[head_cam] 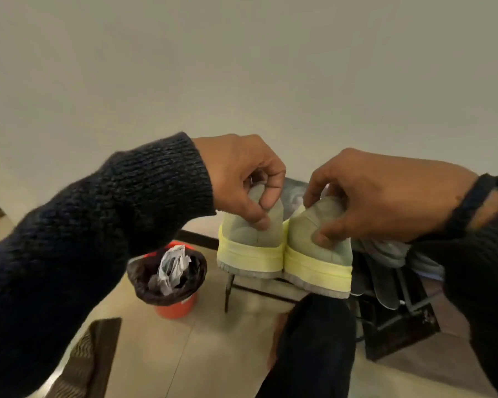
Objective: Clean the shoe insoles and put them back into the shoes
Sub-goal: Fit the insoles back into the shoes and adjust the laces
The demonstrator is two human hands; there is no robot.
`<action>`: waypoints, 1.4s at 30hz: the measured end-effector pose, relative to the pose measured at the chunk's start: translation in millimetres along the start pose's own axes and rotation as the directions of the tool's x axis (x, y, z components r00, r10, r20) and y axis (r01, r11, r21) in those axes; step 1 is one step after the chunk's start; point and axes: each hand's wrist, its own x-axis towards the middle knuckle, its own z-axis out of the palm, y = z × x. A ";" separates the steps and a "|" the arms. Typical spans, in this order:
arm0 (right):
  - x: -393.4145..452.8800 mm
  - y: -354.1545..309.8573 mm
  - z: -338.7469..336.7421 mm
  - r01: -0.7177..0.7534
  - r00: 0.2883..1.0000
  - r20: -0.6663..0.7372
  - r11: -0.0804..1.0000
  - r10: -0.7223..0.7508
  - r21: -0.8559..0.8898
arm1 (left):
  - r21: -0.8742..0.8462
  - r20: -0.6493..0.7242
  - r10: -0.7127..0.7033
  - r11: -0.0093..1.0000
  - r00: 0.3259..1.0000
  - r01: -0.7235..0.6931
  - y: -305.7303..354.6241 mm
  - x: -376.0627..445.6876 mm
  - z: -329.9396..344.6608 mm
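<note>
An orange bin lined with a dark bag holding crumpled paper stands on the tiled floor beside a metal rack.

Dim, warm light; soft blur; edge distortion

Two shoes side by side, heels toward the viewer — left shoe held by the left hand, right shoe by the right hand — with a lined bin on the floor lower left and a rack behind right.
</note>
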 end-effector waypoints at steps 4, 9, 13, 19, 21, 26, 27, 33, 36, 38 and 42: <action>0.8 22.7 -2.8 -0.062 0.987 -0.148 0.997 0.069 0.054 | 0.071 -0.171 0.012 0.997 0.985 0.000 9.1 10.9 0.3; 24.7 52.7 42.8 -0.134 0.933 -0.327 0.989 0.149 0.068 | 0.104 -0.264 0.052 0.994 0.963 -0.025 -13.9 56.1 42.1; 54.9 77.9 81.9 -0.171 0.904 -0.386 0.983 0.183 0.066 | 0.198 -0.275 0.047 0.980 0.960 0.009 -47.7 102.5 72.8; 90.8 117.9 131.9 -0.226 0.881 -0.417 0.973 0.225 0.048 | 0.232 -0.317 0.064 0.973 0.946 0.012 -84.9 150.7 112.9; 101.1 124.4 144.8 -0.240 0.872 -0.427 0.969 0.238 0.051 | 0.237 -0.327 0.065 0.971 0.943 0.015 -88.1 156.1 123.1; 115.6 120.2 166.6 -0.227 0.869 -0.442 0.973 0.221 0.042 | 0.305 -0.311 0.116 0.952 0.943 -0.016 -79.5 160.9 143.6; 116.8 117.3 168.7 -0.226 0.867 -0.446 0.973 0.220 0.040 | 0.313 -0.312 0.116 0.950 0.943 -0.013 -80.5 161.9 146.1; 128.7 105.8 176.7 -0.243 0.880 -0.416 0.970 0.228 0.018 | 0.335 -0.291 0.088 0.942 0.952 0.015 -91.2 161.3 149.8; 131.3 104.1 179.1 -0.242 0.888 -0.404 0.970 0.220 -0.002 | 0.349 -0.296 0.072 0.936 0.952 0.038 -93.4 158.7 151.6; 131.1 103.3 178.5 -0.238 0.890 -0.405 0.971 0.211 -0.017 | 0.336 -0.311 0.048 0.940 0.949 0.063 -96.7 157.8 151.3; 129.4 103.3 174.7 -0.230 0.891 -0.408 0.973 0.198 -0.031 | 0.367 -0.335 0.042 0.926 0.941 0.089 -97.4 157.6 149.3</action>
